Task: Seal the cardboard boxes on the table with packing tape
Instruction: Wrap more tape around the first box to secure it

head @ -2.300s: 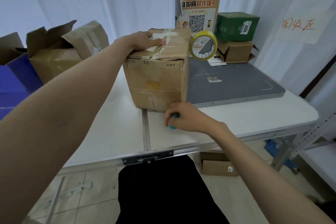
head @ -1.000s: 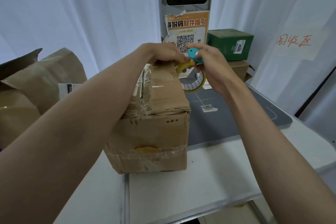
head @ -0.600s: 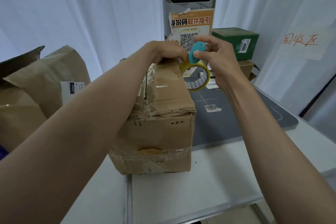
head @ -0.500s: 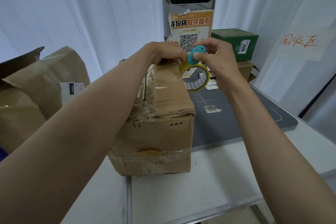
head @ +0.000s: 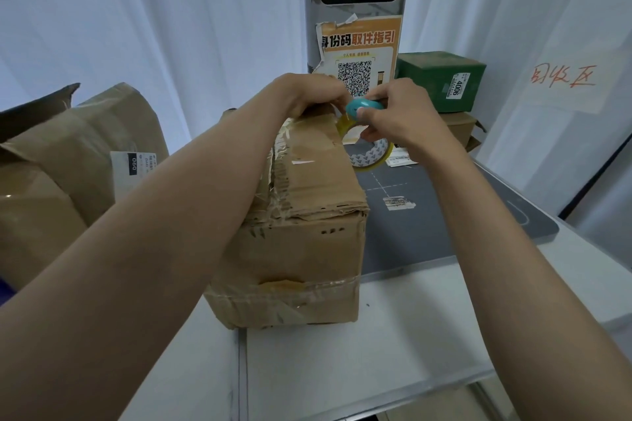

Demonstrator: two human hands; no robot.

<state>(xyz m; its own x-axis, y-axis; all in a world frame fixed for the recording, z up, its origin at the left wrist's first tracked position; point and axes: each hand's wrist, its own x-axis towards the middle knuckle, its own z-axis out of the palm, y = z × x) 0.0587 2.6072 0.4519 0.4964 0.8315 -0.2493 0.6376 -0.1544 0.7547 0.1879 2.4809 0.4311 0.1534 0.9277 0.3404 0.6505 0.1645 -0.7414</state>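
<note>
**Head view: both hands at the far edge of the box**

Head view looks down on a worn cardboard box (head: 301, 215) standing on the white worktop (head: 376, 352), its right side just beside a dark grey mat (head: 444, 215). Old clear tape wrinkles along the top seam and around the lower front face.

The left hand (head: 307, 96) reaches over the box and curls its fingers down on the far top edge, gripping the cardboard there. The right hand (head: 396, 113) is close beside it, pinching a small teal cutter (head: 362, 108) between thumb and fingers. Directly under that hand hangs the tape roll (head: 369, 152), yellowish with a printed core, off the far right corner of the box and above the mat. Whether the right hand also holds the roll I cannot tell; the fingers cover its top.

To the left, a second brown box (head: 68, 154) stands with its flaps open and a white label on its side. Behind the hands a grey post carries an orange poster (head: 359, 55) with a QR code, and to its right a green box (head: 441, 79) sits on another brown carton. A paper sign (head: 564, 79) with red handwriting hangs on the white curtain.
</note>
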